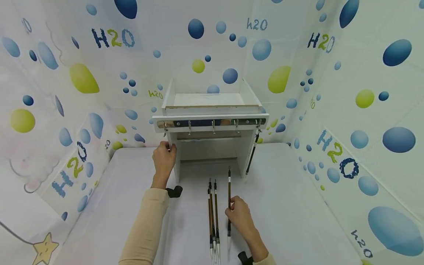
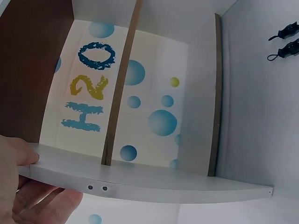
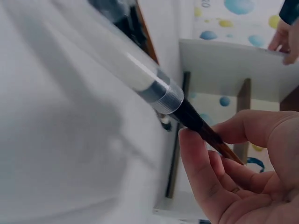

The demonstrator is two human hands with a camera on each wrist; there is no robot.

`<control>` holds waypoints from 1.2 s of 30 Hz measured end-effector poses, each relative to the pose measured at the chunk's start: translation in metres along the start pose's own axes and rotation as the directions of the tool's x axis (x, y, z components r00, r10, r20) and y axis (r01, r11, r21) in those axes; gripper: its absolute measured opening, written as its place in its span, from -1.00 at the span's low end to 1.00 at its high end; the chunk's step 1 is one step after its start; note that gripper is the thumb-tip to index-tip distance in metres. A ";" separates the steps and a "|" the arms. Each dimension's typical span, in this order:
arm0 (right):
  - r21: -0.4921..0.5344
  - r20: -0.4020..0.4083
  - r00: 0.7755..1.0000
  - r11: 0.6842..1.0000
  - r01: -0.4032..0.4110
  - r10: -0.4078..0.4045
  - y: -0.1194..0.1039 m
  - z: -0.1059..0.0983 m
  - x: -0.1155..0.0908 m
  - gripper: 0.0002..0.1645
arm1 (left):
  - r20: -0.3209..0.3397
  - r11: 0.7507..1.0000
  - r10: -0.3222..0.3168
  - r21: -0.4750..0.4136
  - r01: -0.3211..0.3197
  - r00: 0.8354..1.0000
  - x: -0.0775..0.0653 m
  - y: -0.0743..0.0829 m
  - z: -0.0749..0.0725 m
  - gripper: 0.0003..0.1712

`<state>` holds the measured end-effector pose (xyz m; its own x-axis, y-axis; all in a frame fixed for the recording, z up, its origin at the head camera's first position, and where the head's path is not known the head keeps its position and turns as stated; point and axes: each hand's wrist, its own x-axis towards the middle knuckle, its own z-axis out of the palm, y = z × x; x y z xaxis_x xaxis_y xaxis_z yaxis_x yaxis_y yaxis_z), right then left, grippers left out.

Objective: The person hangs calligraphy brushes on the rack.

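Observation:
My left hand [image 1: 163, 159] grips the front edge of the left side panel of a white shelf [image 1: 207, 109]. In the left wrist view the thumb lies on one face of the panel [image 2: 187, 195] and the fingers on the other. My right hand [image 1: 241, 216] pinches a writing brush [image 1: 229, 184] by its brown handle between thumb and fingers. The brush's hanging loop points toward the shelf, and a clear cap [image 3: 135, 70] covers its tip. Beside it on the table, several more capped brushes [image 1: 216, 210] lie close together.
A metal rail with several hooks [image 1: 213, 123] runs along the shelf's front. One brush [image 1: 252, 154] hangs from the hook at the right end. The white table [image 1: 285, 206] meets walls of bubble-printed cloth [image 1: 212, 48] at the back and sides.

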<state>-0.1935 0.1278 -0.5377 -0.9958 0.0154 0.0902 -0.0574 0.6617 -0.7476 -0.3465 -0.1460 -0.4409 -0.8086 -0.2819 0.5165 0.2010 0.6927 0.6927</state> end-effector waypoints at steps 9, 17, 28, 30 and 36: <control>-0.008 -0.078 0.997 1.000 0.013 -0.013 -0.012 -0.017 0.007 -0.62 | 0.004 1.000 -0.005 -0.002 0.005 1.000 0.001 -0.001 0.000 -0.68; 0.006 -0.163 0.986 0.999 0.038 -0.036 -0.019 -0.027 0.013 -0.63 | 0.002 1.000 0.005 -0.010 -0.005 1.000 0.000 0.000 -0.001 -0.69; 0.016 -0.232 0.964 0.990 0.138 -0.131 -0.040 -0.048 0.021 -0.65 | 0.006 1.000 -0.003 -0.010 0.003 1.000 0.000 0.000 -0.001 -0.69; 0.007 -0.243 0.957 0.987 0.162 -0.155 -0.044 -0.052 0.023 -0.65 | 0.001 1.000 0.003 -0.016 -0.003 1.000 0.000 0.001 -0.001 -0.70; -0.036 -0.261 0.940 0.976 0.215 -0.217 -0.051 -0.059 0.027 -0.64 | -0.009 0.999 0.014 -0.031 -0.014 1.000 -0.001 0.001 -0.001 -0.71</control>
<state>-0.2137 0.1388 -0.4583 -0.9054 0.0668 0.4192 -0.2680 0.6759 -0.6865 -0.3451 -0.1458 -0.4399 -0.8007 -0.2783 0.5305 0.2293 0.6757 0.7006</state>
